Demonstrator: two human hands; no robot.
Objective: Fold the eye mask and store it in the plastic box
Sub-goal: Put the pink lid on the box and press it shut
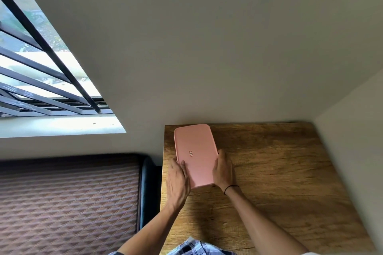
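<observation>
A pink plastic box (195, 151) with its lid on lies on the wooden table (279, 172), near the table's left edge and reaching back toward the wall. A small red label sits in the middle of the lid. My left hand (178, 182) grips the box's near left side, thumb on the lid. My right hand (223, 170) holds the near right side, fingers along the edge. No eye mask shows anywhere in the view.
A grey wall runs behind the table and another wall closes its right side. Left of the table stands a bed with a brown quilted mattress (68, 203). A barred window (41, 68) is at the upper left.
</observation>
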